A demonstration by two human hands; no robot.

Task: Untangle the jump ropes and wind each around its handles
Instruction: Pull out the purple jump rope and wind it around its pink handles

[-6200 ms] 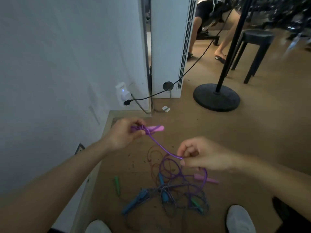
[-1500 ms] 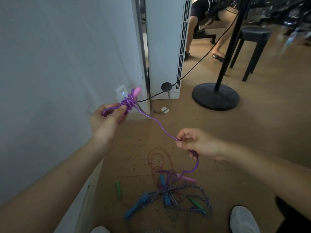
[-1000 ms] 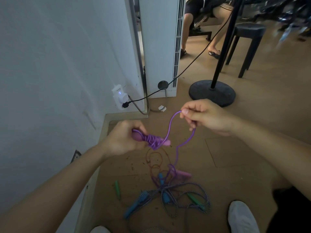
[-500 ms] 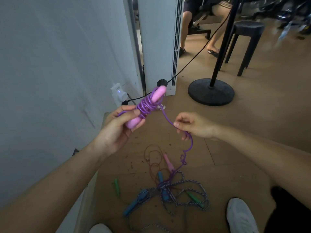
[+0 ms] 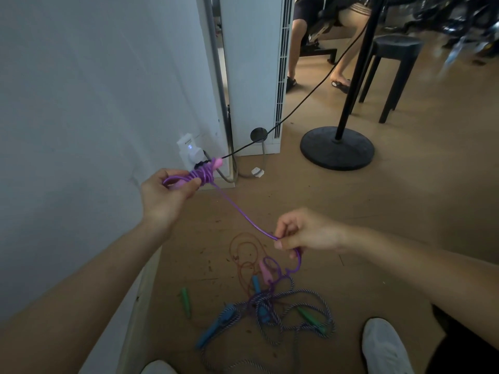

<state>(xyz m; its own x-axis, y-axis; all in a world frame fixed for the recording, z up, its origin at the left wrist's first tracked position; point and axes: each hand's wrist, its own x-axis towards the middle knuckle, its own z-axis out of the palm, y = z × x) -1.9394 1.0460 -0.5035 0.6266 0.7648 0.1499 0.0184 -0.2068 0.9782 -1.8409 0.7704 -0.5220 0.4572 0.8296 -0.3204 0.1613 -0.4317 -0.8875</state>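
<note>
Tan wood floor [image 5: 378, 211] under me, white wall [image 5: 81, 103] on my left, and down by the feet a tangled heap of jump ropes [image 5: 266, 303]. I'm calling everything from that heap.

The left hand [image 5: 164, 193] is up on the wall side of the heap, well apart from it. Its fingers and thumb are curled round a pink plastic handle [image 5: 216, 163] that already wears a fat coil of glossy purple plastic cord [image 5: 243, 215]. The handle's long axis points up and away from me, tip clear of the coil.

From the coil the cord runs in one taut line down towards the heap and into the right hand [image 5: 302, 233]. That hand hangs just above the heap's far edge, pinching the cord between thumb and fingers.

Below the pinch the cord drops in loose, kinky loops to the second pink handle [image 5: 266, 271], lying at the heap's far edge, long axis roughly away from me. The right hand is clearly the nearer one to it.

My read: a few more wraps, then that tail has to lift out of the blue-and-white braided rope [image 5: 329, 310] without snagging. The cord looks springy and slick, so wraps could slip.
</note>
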